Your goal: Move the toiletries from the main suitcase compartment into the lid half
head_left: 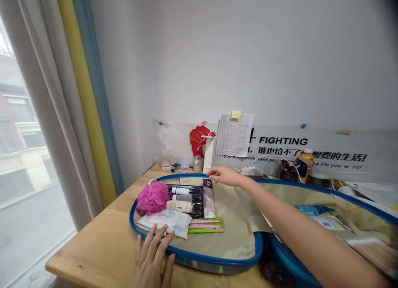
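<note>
A suitcase with blue edging (231, 269) lies unfolded, its beige-lined left half in front of me. My left hand (154, 255) is open, fingers spread at the near rim, fingertips at a white soft packet (166, 221). Beyond that packet sit a pink mesh bath puff (152, 197) and several tubes and bottles, one of them a cream tube (180, 206). Slim pink and green strips (207, 225) lie beside the packet. My right hand (224, 176) reaches across to the far rim, above a flat dark-topped packet (209, 199). Its fingers look loosely extended, with nothing visible in them.
The case's right half holds a blue packet (307, 209) and other flat items, partly behind my right forearm. A glass cup (165, 163), small bottle (197, 163), white box (209, 154) and orange-yellow bottle (305, 163) line the wall. The wooden table (93, 242) ends at left.
</note>
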A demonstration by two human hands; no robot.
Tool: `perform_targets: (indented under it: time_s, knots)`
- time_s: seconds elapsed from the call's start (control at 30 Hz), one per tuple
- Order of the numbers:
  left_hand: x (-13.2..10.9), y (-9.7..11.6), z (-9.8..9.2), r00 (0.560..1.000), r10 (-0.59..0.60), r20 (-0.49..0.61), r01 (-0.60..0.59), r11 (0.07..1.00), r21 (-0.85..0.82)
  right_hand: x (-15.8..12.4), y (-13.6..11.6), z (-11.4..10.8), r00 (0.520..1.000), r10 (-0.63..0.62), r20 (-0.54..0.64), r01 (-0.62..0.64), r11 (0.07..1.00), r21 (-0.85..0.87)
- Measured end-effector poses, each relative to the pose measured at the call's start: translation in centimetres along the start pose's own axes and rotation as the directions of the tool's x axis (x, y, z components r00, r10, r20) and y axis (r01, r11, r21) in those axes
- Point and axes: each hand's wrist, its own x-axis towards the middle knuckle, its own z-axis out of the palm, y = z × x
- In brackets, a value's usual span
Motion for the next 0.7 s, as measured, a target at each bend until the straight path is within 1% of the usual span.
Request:
perform_targets:
  time_s: [0.07,0.13,0.2,0.27,0.33,0.4,0.5,0.6,0.7]
  knots:
    - [-0.1,0.0,0.1,1.0,-0.004,0.0,0.004,1.0,-0.007,-2.8,2.9,-2.5,0.997,0.078,0.009,-0.078,0.997,-0.001]
    - [-0.2,-0.1,0.1,1.0,-0.011,0.003,0.011,1.0,-0.008,-5.7,5.9,-4.0,0.985,0.163,0.053,-0.162,0.986,-0.029]
    - [-0.3,-0.3,0.2,1.0,-0.01,0.008,0.01,1.0,-0.007,-8.4,8.6,-4.3,0.963,0.245,0.11,-0.237,0.968,-0.08]
    - [-0.3,-0.3,0.3,1.0,-0.008,0.011,0.008,1.0,-0.01,-10.6,10.8,-3.9,0.935,0.321,0.148,-0.3,0.942,-0.148]
    - [-0.3,-0.4,0.3,1.0,-0.015,0.01,0.015,1.0,-0.02,-12.3,12.4,-3.2,0.908,0.387,0.162,-0.35,0.911,-0.217]
    - [-0.3,-0.3,0.3,1.0,-0.029,0.008,0.029,0.999,-0.028,-13.5,13.5,-2.5,0.881,0.438,0.177,-0.384,0.882,-0.272]
    - [-0.3,-0.3,0.2,0.999,-0.031,0.012,0.031,0.999,-0.029,-14.3,14.4,-1.9,0.84,0.5,0.211,-0.415,0.843,-0.343]
    - [-0.4,-0.3,0.1,0.999,-0.029,0.016,0.029,0.999,-0.025,-14.6,14.9,-1.5,0.804,0.547,0.231,-0.429,0.804,-0.411]
    - [-0.5,-0.3,0.1,0.999,-0.042,0.012,0.043,0.999,-0.031,-14.5,15.1,-1.2,0.782,0.573,0.246,-0.431,0.781,-0.451]
